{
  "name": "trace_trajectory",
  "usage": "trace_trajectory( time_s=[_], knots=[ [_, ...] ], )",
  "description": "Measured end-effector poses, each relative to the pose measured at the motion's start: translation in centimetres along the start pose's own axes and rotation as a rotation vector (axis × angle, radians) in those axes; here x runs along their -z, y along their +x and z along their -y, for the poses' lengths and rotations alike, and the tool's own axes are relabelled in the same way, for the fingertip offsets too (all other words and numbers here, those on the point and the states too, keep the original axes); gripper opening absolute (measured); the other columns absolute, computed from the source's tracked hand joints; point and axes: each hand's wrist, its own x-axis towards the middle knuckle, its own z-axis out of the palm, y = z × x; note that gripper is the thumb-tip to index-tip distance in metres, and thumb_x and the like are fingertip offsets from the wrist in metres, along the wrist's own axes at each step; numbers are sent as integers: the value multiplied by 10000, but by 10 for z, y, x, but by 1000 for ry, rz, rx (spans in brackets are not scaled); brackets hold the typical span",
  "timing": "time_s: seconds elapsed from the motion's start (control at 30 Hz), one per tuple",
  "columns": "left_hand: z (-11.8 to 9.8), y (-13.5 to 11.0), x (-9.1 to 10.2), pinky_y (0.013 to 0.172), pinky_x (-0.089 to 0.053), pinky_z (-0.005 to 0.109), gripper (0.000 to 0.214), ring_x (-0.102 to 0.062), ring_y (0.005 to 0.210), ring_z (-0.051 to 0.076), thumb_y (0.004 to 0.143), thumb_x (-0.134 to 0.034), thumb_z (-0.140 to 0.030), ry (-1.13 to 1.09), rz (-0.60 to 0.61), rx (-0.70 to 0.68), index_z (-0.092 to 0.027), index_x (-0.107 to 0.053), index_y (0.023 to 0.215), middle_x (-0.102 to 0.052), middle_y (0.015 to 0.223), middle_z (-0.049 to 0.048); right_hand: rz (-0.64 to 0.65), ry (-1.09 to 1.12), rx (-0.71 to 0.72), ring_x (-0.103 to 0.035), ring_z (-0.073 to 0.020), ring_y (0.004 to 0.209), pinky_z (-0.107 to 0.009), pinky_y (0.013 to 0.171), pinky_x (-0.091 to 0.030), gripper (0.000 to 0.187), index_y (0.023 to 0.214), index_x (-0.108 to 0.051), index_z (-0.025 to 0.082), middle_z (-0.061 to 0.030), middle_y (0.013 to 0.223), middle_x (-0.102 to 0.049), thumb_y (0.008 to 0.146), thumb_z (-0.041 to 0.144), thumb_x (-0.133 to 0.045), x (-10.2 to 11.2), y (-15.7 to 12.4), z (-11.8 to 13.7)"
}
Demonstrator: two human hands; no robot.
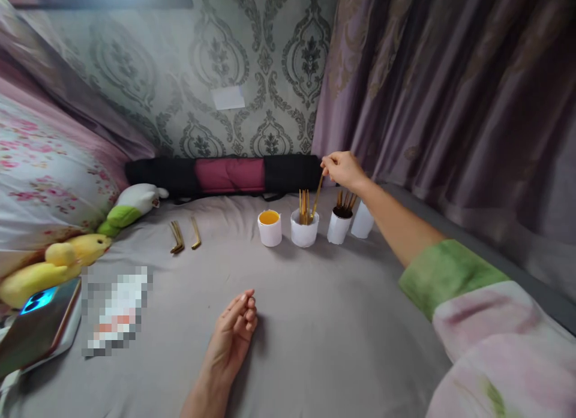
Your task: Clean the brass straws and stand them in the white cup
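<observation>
Presently, the thumb and fingers of the right hand (342,169) are closed in a pinch on the upper end of a slim gold stick (319,189). The stick slants down toward a wide white cup (305,234), its lower end at the mouth; whether the tip touches the cup cannot be determined. Several upright gold sticks (304,201) stand inside the same cup.

Risk 1: the grip is at the extreme top, so a small wrist rotation would likely swing the lower end widely and could catch the neighbouring sticks or the rim.

Risk 2: the cup stands on a soft grey sheet (315,322) and no hand steadies it; sideways load on the rim could tip it.

Risk 3: the right forearm passes close to a dark-lined cup (339,228) holding further sticks and to a white container (362,221) behind it. A lowered elbow could knock either.

On the other side of the wide cup stands a yellow-lined cup (270,232), apart from it. Nearer the camera, the left hand (236,325) is loosely curled, thumb near the index finger; whether it pinches anything small cannot be determined.
</observation>
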Motion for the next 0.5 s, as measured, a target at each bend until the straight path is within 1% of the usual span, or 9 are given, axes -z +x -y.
trace_trajectory(
  time_s=[0.2,0.33,0.5],
  knots=[
    [-6,-2,5,465,-420,165,182,-463,554,49,771,-503,-57,-166,47,61,-88,-617,910,-508,737,33,95,-75,-48,-508,-56,439,-163,500,-400,283,761,-625,127,-31,637,-657,846,311,-428,-14,-8,-5],
    [-8,-1,6,463,-423,173,198,-462,548,54,780,-468,-44,-219,58,86,-93,-610,909,-496,731,30,137,-125,-40,-540,-67,484,-170,541,-398,273,772,-629,128,-28,645,-662,846,288,-419,-20,-11,-7],
    [-8,1,7,490,-438,180,203,-460,558,54,797,-448,-51,-250,60,96,-93,-601,924,-490,742,32,182,-124,2,-553,-68,523,-173,601,-400,267,746,-617,139,-10,642,-658,843,263,-402,-28,-15,-14]
  ],
)
